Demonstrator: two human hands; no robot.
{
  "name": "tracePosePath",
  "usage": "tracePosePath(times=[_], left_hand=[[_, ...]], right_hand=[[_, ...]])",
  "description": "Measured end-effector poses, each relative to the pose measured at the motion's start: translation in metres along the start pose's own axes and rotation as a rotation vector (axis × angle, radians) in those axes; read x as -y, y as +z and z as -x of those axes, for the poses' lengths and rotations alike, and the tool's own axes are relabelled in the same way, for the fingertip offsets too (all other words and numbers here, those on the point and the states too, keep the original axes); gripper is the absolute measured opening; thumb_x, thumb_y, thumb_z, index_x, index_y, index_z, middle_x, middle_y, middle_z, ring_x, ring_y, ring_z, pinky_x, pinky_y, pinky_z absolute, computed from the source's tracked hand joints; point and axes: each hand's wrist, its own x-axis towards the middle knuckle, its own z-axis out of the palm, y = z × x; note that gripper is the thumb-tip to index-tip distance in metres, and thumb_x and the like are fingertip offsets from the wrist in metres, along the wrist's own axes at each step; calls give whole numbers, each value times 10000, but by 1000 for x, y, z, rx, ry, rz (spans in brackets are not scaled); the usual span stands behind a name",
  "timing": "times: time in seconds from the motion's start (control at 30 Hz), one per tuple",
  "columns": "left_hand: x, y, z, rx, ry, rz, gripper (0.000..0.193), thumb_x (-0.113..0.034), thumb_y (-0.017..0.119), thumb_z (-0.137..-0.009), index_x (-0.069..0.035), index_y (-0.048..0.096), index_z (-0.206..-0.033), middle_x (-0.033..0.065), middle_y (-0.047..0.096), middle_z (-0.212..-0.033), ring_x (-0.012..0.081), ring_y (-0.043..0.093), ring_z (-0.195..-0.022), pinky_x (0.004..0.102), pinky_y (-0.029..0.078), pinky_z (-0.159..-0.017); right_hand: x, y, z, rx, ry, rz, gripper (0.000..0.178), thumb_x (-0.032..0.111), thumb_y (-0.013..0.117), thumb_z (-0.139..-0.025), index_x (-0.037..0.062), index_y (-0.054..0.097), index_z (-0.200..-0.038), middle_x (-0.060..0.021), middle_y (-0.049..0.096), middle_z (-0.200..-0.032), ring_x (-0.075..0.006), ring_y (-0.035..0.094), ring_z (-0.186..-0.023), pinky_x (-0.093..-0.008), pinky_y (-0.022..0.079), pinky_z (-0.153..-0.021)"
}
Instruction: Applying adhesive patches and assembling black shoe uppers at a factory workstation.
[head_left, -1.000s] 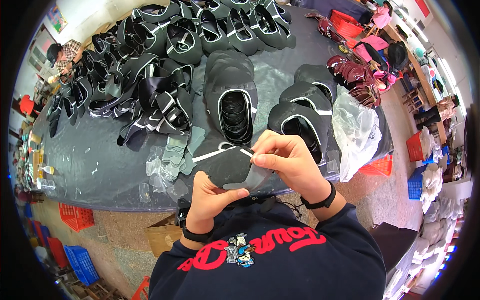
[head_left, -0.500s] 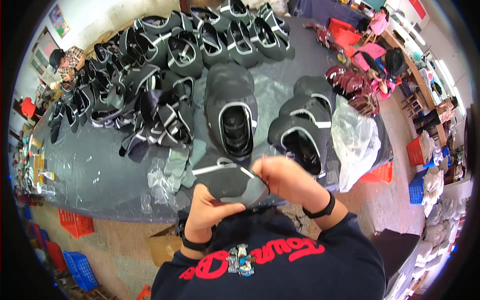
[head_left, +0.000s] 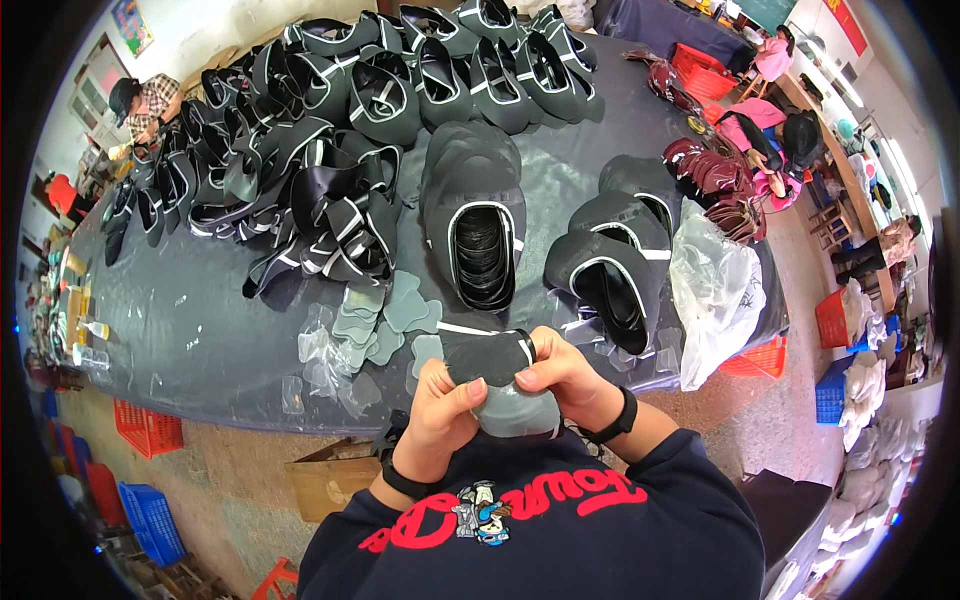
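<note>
Close to my body I hold a black shoe upper (head_left: 485,362) with white trim, its smooth grey end piece (head_left: 515,410) toward me. My left hand (head_left: 440,420) is closed on its left side, thumb by the grey part. On the opposite edge my right hand (head_left: 575,380) grips it, thumb on top and fingers partly hidden behind. Just beyond stands a nested stack of black shoe uppers (head_left: 470,165). Right of that lies another stack (head_left: 590,245). Left of my hands are grey cut pieces (head_left: 405,305) and clear plastic pieces (head_left: 320,350).
Many black uppers (head_left: 340,200) are heaped over the table's (head_left: 200,320) left and far sides. A clear plastic bag (head_left: 715,300) hangs at its right edge, near dark red pieces (head_left: 710,175). Co-workers sit at the left and right. A red crate (head_left: 150,428) and cardboard box (head_left: 325,480) stand below.
The upper has turned and tilted, so its grey end now faces me. My right hand has shifted from the upper's far right edge to a thumb-on-top grip.
</note>
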Motion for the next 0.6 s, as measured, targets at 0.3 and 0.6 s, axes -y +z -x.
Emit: tracePosePath(times=[0.3,0.6], left_hand=[[-13,-2,4,-161,-94,58,301,-164,489,-886,105,549,-1009,159,613,-974,220,619,-813,319,497,-735],[0,-6,0,-84,-19,-128,240,-102,604,-791,43,594,-981,98,635,-910,156,607,-815,269,472,-713]], right_hand=[[9,7,2,-138,129,-110,290,173,582,-822,-35,559,-1023,-76,615,-939,-113,585,-813,-255,464,-723],[-2,1,-6,-195,193,39,120,82,643,-728,-20,636,-790,-62,629,-734,-106,587,-612,-222,457,-566]])
